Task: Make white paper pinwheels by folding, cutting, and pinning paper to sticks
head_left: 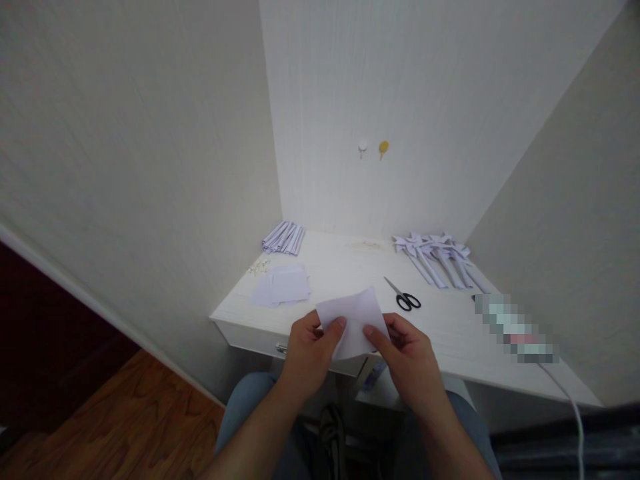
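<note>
Both my hands hold one white sheet of paper (354, 315) just above the near edge of a white desk (345, 270). My left hand (309, 350) pinches its left edge, thumb on top. My right hand (406, 353) pinches the lower right edge the same way. The sheet is bent or folded and tilts up toward me. Black-handled scissors (403, 296) lie on the desk just right of the paper, untouched.
A stack of white paper squares (281, 285) lies at the desk's left. Folded paper strips (284, 237) sit at the back left, several paper pinwheels (440, 257) at the back right. Small pins (259, 268) lie nearby. A blurred object (515, 328) with a white cable lies right. Walls close in.
</note>
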Available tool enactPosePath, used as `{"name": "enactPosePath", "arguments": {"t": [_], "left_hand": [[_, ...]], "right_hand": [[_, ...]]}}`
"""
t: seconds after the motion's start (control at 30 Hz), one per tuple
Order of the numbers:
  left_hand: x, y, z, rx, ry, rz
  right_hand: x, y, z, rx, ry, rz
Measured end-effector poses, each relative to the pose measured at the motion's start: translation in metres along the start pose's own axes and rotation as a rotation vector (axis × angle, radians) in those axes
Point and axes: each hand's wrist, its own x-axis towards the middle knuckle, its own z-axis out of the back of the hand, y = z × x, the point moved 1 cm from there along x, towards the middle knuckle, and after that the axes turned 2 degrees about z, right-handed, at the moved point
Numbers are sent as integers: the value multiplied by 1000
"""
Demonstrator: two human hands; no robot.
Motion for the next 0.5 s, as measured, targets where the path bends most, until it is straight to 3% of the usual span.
{"name": "enactPosePath", "arguments": {"t": [0.17,0.33,0.5], "left_hand": [[3,1,1,-118,19,35],[4,-3,7,-90,-30,-49],[5,-5,10,-116,-20,-21]], "right_hand": [[1,1,2,91,126,-45],[0,0,7,-13,68,33],[-2,1,10,32,103,-17]]}}
